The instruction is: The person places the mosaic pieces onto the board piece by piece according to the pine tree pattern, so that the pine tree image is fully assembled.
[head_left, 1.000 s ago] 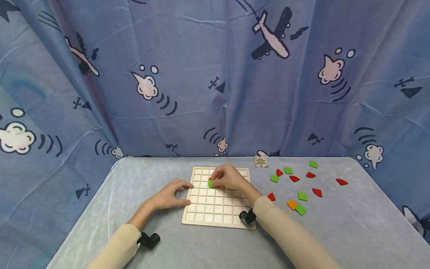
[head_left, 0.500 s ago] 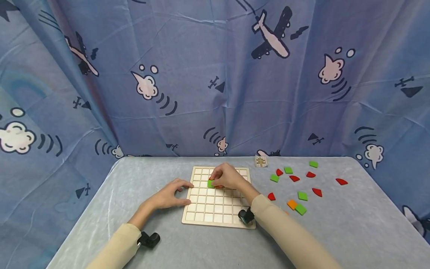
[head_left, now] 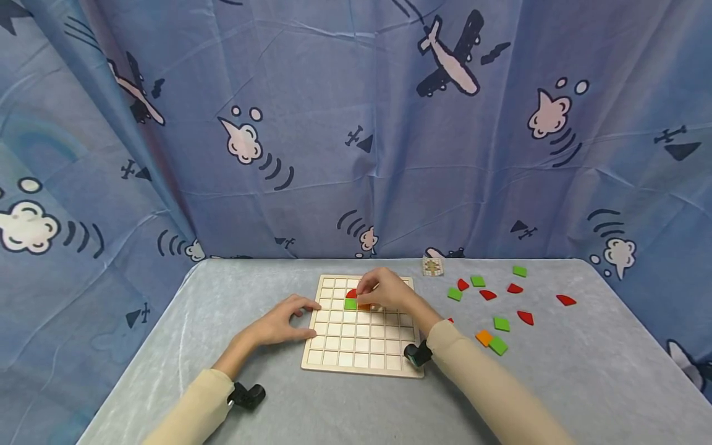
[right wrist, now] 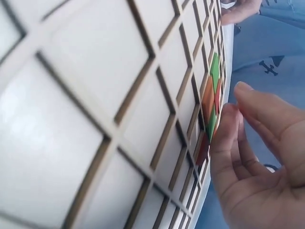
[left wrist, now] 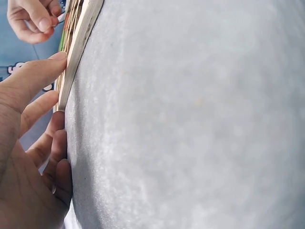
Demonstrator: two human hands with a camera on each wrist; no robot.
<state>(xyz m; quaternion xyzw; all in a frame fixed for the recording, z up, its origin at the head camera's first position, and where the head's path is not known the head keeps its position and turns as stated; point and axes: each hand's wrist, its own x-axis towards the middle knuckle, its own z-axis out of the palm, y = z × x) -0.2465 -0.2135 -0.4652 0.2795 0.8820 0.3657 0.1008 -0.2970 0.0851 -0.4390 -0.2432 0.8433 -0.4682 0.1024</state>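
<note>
A pale wooden grid board lies on the table with a few coloured tiles in its upper cells. A green square tile sits below a red quarter-round piece, and an orange tile is partly hidden under my right hand. My right hand hovers close over these tiles, thumb and forefinger near each other; nothing shows between them in the right wrist view. At the board's left edge rests my left hand, thumb and forefinger spread and touching the rim. The left wrist view shows its other fingers loosely bent beside the edge.
Loose green squares, red quarter-round pieces and an orange tile are scattered right of the board. A small patterned card lies behind it. A blue printed curtain hangs behind the table.
My right hand has let go of the green tile and moved slightly right and up, uncovering the green tile and more of the red piece. The left hand stays at the board's edge.
</note>
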